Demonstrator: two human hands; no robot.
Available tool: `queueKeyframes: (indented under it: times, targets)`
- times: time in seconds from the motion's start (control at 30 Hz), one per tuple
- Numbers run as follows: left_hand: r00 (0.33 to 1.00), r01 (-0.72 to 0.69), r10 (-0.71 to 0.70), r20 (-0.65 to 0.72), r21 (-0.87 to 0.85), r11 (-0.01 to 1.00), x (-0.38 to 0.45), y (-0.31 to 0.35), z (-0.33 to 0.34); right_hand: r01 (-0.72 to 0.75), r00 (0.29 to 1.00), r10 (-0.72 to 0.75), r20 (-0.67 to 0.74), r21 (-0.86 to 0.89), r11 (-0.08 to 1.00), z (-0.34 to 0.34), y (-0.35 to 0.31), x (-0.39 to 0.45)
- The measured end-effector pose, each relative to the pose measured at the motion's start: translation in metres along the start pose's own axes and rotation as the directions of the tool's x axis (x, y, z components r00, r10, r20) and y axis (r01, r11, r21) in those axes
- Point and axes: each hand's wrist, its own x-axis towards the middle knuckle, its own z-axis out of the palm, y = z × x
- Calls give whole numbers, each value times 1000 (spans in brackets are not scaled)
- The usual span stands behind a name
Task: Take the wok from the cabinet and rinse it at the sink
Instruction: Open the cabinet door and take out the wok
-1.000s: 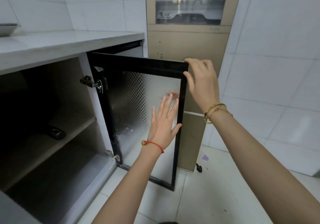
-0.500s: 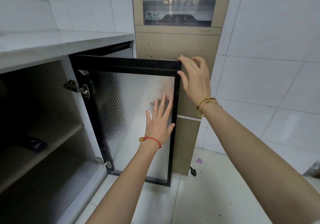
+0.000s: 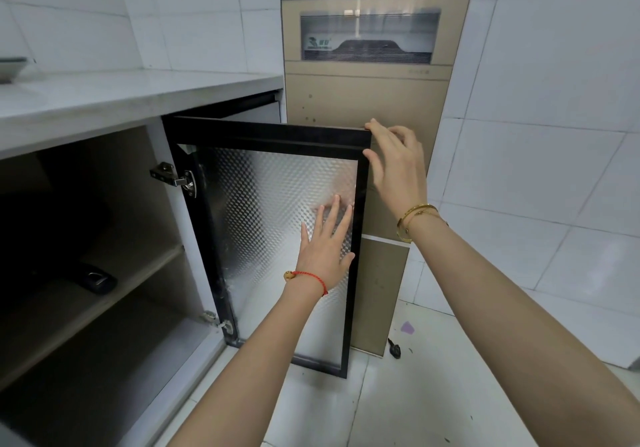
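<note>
Since the earlier frame the view has swung a little leftward and both hands have kept their places on the cabinet door (image 3: 277, 239), which stands open about as wide as before. Of the wok, only a dark handle-like object (image 3: 95, 277) shows, lying on the middle shelf (image 3: 145, 273) at about 9 o'clock from the door; its long axis runs from 10 o'clock to 4 o'clock, the near end toward the opening, and whether a pan body continues into the dark behind it cannot be told. Nothing can be made out on the lower compartment floor (image 3: 114, 370). The cabinet (image 3: 162, 225) sits under a white bench (image 3: 138, 97). The left hand (image 3: 325, 252) lies flat with straight, spread fingers on the patterned glass of the door, holding nothing. The right hand (image 3: 394, 166) has its grip closed on the door's top outer corner, thumb on the near face and fingers curled over the top edge. At 12 o'clock beyond the door stands a tall gold appliance (image 3: 374, 93) against the tiled wall. A grey bowl (image 3: 12, 67) sits on the bench at far 10 o'clock.
</note>
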Motion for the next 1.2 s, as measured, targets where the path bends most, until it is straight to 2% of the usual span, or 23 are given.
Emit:
queueKeyframes:
  times: [0.13,0.27,0.4,0.5,0.67,0.8,0.93,1.2]
  targets:
    - [1000,7,-7,-3,-22,1000,-7,0,-10,13,999,-12,41,-28,1000,-4,-2,0]
    - [997,79,-81,-19,-71,994,-21,-8,-17,7,995,-5,96,-30,1000,-13,-6,1]
    - [991,123,-126,-53,-55,991,-44,-17,-34,23,985,-25,170,16,1000,-22,-11,5]
    - [988,136,-138,-75,-35,990,-64,-20,-55,40,985,-46,169,37,998,-30,-21,7]
    - [965,207,-215,-152,-71,976,-96,-37,-92,110,982,-130,138,144,983,-30,-58,7]
    - [938,280,-290,-188,-81,957,-125,-56,-116,148,966,-204,160,308,940,-5,-100,-4]
    - [886,377,-402,-229,-148,914,-152,-88,-128,128,941,-249,231,436,891,30,-147,-27]
    - [725,610,-642,-249,-202,767,-205,-161,-131,95,846,-369,386,571,816,100,-239,-62]
